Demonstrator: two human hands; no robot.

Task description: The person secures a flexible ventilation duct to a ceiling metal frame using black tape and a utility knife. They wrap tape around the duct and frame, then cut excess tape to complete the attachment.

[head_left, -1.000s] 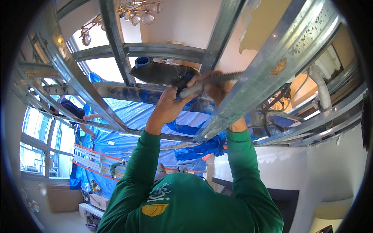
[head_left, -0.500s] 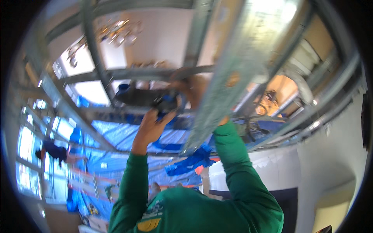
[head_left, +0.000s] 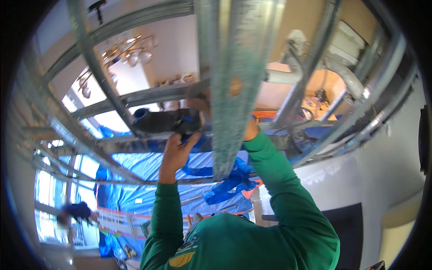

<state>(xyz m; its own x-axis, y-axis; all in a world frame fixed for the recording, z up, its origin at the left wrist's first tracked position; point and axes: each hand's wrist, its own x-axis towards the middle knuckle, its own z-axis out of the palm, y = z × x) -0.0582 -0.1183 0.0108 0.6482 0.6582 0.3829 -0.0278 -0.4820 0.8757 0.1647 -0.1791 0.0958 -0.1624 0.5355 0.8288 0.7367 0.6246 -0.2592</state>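
A dark elongated object with blue parts (head_left: 159,121) lies level among the metal framing, left of a wide metal stud (head_left: 231,90). My left hand (head_left: 176,150) has its thumb and fingers closed on the lower right end of this object; its exact kind is unclear. My right hand (head_left: 252,130) reaches up behind the stud, which hides its fingers. A blurred skin-toned shape shows just left of the stud, above the dark object; whether it belongs to my right hand cannot be made out.
Metal bars cross overhead and on both sides. Blue plastic sheeting (head_left: 135,166) covers the floor below, with a crumpled blue piece (head_left: 229,186) under the stud. A person (head_left: 78,211) is far left. A chandelier (head_left: 130,51) hangs behind; a flexible pipe (head_left: 288,74) runs at right.
The wide stud, tilted before, now stands nearly upright in view, as the whole view has turned. My left hand keeps its hold on the dark object.
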